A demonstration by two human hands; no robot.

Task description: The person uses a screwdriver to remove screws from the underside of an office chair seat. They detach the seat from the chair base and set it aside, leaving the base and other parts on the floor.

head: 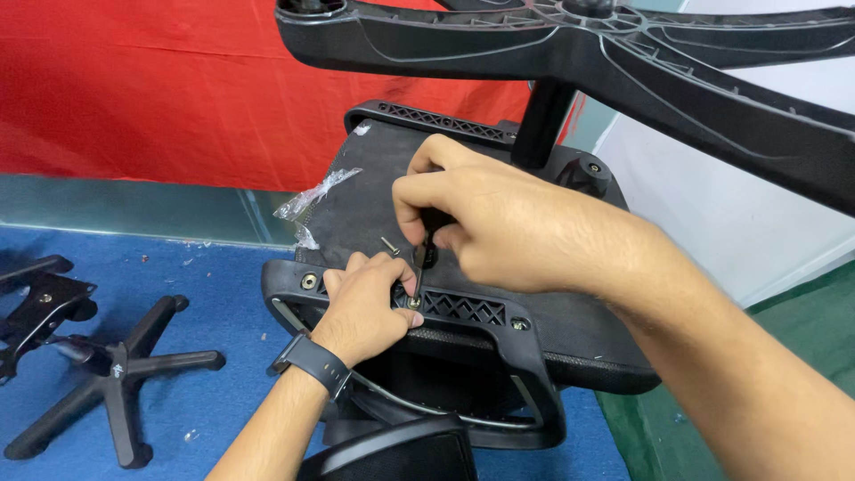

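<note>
At the front edge of the upturned seat [374, 191], my left hand [367, 307] is pinched around a screw [414, 303] seated in a hole of the black plastic bracket [463, 309], and my right hand [485, 223] is closed on a small dark hex key [419, 260] standing in that screw. Looks like the fastening step, screw started but not yet snug; next move needs the key kept square in the head while the left fingers steady it. A spare screw [390, 246] lies loose on the seat's felt-like underside, just beside my right fingers. Bracket is moulded plastic with a lattice rib pattern, another fastener [309, 281] already in its left corner. Ribbed star base [623, 40] of this chair hangs overhead on its column. Crumpled clear wrap [312, 200] sits at the seat edge; a second star base [116, 374] rests on the blue mat [223, 338].
</note>
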